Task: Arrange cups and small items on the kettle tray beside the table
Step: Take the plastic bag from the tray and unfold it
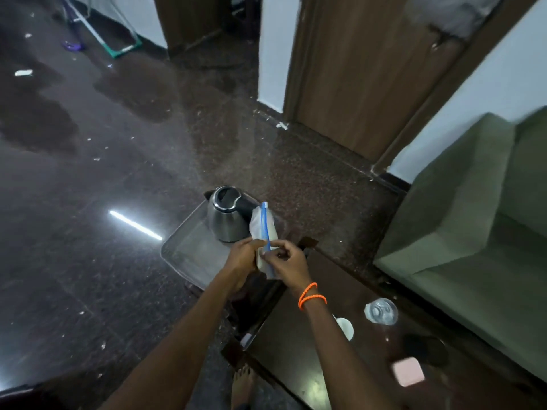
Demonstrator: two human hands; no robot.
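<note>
A steel kettle [227, 216] with a black handle stands at the far end of a dark tray [180, 253], which sits beside the dark table [299, 344]. Just above the tray's near right corner, both hands hold a clear zip bag [263, 232] with a blue seal strip. My left hand [244, 257] grips the bag's side. My right hand [285, 261], with an orange band at the wrist, pinches the blue strip. On the table lie a white cup [346, 327], a clear plastic bottle [381, 311] and a pink square item [408, 371].
A green sofa [473, 232] fills the right side. Wooden doors [364, 72] stand behind the tray. The dark glossy floor [103, 173] is strewn with small white scraps, and a drying rack [100, 34] leans at the far left. My bare foot [244, 386] is below.
</note>
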